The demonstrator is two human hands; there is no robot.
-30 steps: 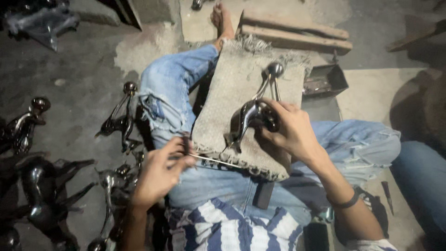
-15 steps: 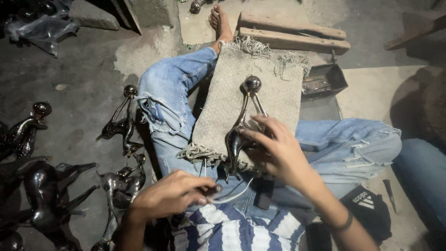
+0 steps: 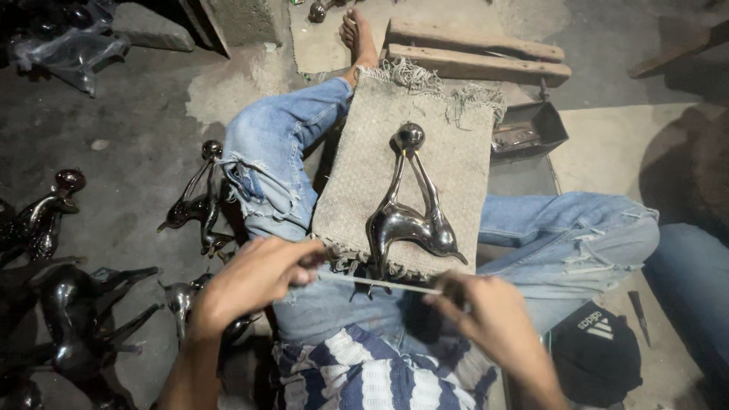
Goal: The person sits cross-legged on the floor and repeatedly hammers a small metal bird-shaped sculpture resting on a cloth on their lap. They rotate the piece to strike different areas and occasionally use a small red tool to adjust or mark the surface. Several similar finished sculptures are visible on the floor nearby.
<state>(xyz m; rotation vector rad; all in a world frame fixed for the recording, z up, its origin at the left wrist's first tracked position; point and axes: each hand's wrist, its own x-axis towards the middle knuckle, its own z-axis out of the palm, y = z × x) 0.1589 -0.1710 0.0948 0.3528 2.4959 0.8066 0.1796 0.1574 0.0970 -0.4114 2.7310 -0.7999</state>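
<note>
Beyond both hands, a shiny metal deer figure lies on a woven mat across the person's knees. The left hand and right hand each pinch one end of a thin pale strip, stretched taut just below the figure. Keeping the strip tight and level would likely serve best. Left of the left hand, more dark figures stand on the grey floor; past the mat sits a small metal box.
</note>
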